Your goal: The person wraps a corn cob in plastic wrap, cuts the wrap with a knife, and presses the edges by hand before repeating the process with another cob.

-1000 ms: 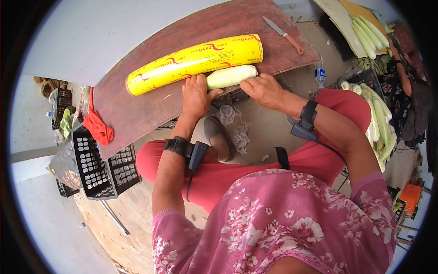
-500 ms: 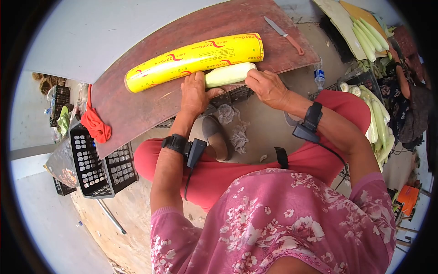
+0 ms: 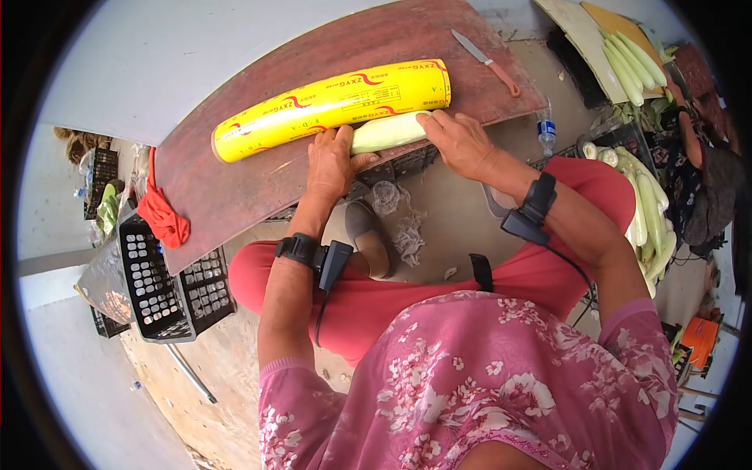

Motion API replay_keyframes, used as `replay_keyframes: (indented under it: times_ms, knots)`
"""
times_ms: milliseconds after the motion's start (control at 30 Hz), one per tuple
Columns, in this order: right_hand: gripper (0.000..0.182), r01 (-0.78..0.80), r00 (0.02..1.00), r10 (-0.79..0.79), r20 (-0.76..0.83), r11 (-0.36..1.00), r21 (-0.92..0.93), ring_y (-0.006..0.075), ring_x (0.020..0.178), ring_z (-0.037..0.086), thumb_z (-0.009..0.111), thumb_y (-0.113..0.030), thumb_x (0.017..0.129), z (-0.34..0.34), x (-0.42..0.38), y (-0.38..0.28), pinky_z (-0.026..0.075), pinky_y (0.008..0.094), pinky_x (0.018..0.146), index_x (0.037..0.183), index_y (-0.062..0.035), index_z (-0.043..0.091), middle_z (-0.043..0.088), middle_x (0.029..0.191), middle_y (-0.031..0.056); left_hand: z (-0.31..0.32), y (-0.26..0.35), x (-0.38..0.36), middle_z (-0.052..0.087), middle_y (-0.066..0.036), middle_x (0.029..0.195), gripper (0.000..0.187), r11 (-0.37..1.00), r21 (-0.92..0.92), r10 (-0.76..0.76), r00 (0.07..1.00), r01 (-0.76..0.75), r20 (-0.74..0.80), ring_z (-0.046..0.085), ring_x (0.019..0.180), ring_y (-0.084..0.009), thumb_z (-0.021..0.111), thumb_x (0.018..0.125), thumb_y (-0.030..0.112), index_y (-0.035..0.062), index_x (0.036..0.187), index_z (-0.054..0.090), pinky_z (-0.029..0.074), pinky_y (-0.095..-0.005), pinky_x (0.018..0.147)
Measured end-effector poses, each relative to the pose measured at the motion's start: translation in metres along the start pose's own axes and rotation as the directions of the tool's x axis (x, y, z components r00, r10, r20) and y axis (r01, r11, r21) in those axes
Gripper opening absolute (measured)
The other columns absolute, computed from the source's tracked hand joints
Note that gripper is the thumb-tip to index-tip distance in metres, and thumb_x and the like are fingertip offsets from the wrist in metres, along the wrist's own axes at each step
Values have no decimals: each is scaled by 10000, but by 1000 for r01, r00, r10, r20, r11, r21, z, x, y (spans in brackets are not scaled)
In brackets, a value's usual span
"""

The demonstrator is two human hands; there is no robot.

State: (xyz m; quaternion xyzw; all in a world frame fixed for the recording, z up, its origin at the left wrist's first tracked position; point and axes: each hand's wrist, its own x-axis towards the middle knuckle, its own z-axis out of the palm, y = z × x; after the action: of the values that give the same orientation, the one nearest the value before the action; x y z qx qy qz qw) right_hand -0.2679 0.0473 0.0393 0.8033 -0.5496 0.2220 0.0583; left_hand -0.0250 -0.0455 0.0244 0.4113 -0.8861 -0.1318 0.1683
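Observation:
A long pale green vegetable (image 3: 388,132) lies along the near edge of the reddish-brown board (image 3: 274,184), just in front of a big yellow roll of plastic wrap (image 3: 337,106). My left hand (image 3: 333,160) is closed round its left end, thumb on the near side. At the other end, the fingers of my right hand (image 3: 460,142) are bent over the tip and press on it. The vegetable's two ends are hidden under my fingers. Its far side is close to the roll.
A knife (image 3: 486,61) with a reddish handle lies at the board's far right. Red cloth (image 3: 164,215) hangs over the left corner, above a black crate (image 3: 160,290). More pale green vegetables (image 3: 646,211) are heaped at my right, near a plastic bottle (image 3: 547,137). Another person's arm (image 3: 691,137) shows there.
My right hand has shifted slightly left and up, its fingers now further over the vegetable's right end. My left hand keeps its hold, moved only slightly.

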Motion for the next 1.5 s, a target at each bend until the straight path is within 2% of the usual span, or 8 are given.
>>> replay_keyframes:
  times_ms: [100, 200, 300, 433, 600, 900, 1200, 1500]
  knots:
    - [368, 41, 997, -39, 61, 999, -35, 311, 727, 576, 580, -9, 757, -6, 8, 0, 477, 404, 671, 1124, -16, 563, 574, 912, 115, -4, 3, 1, 607, -214, 1042, 522, 1000, -2, -6, 1000, 6, 19, 549, 1019, -394, 769, 736, 353, 30, 1099, 579, 418, -469, 879]
    - [116, 54, 998, -52, 29, 997, -60, 283, 736, 602, 568, -38, 767, -5, 11, 3, 461, 379, 639, 867, -60, 514, 562, 817, 92, -5, 3, 2, 613, -216, 1026, 510, 1000, -10, 11, 1000, -11, 22, 559, 1003, -403, 781, 728, 321, 16, 1083, 577, 434, -467, 868]
    - [245, 0, 995, 2, 99, 1000, -26, 298, 730, 583, 579, -49, 807, -4, 12, 8, 463, 395, 670, 1047, -58, 627, 596, 860, 95, -5, -3, 4, 620, -209, 985, 480, 998, -32, 56, 998, -55, 39, 568, 969, -400, 787, 723, 315, 14, 1035, 580, 444, -458, 837]
    - [182, -28, 995, 25, 97, 999, 35, 283, 751, 585, 587, -81, 830, -2, 16, 14, 427, 383, 687, 1000, -63, 651, 597, 821, 89, -7, -10, 8, 643, -189, 916, 442, 997, -47, 64, 993, -59, 98, 584, 930, -383, 793, 709, 348, 45, 967, 599, 448, -460, 823]
    - [177, -43, 990, 33, 140, 997, 69, 263, 803, 585, 625, -115, 822, -5, 24, 18, 400, 380, 719, 988, -64, 658, 589, 824, 78, -12, -11, 11, 648, -216, 971, 443, 993, -99, 78, 987, -64, 142, 583, 976, -408, 804, 697, 308, 26, 972, 601, 454, -462, 855]
    - [201, -25, 990, 8, 142, 992, 125, 274, 913, 589, 694, -127, 751, -7, 33, 25, 447, 408, 811, 938, -67, 649, 605, 905, 70, -16, -12, 13, 639, -219, 1023, 424, 984, -169, 80, 980, -48, 184, 568, 1014, -412, 808, 696, 247, 31, 1001, 609, 447, -457, 880]
    - [211, -181, 968, 139, 209, 964, 193, 343, 852, 615, 713, -72, 719, -11, 38, 24, 489, 429, 733, 909, -51, 625, 651, 891, 120, -18, -14, 16, 643, -185, 1017, 427, 969, -249, 62, 973, -5, 222, 570, 1019, -395, 824, 666, 259, 42, 965, 609, 449, -441, 867]
    - [175, -244, 940, 174, 294, 945, 219, 337, 815, 631, 713, -51, 704, -15, 49, 26, 488, 416, 687, 850, -38, 618, 658, 852, 123, -26, -12, 21, 639, -202, 1068, 499, 972, -227, 24, 945, 54, 327, 566, 1053, -401, 818, 672, 306, 39, 1047, 626, 447, -445, 889]
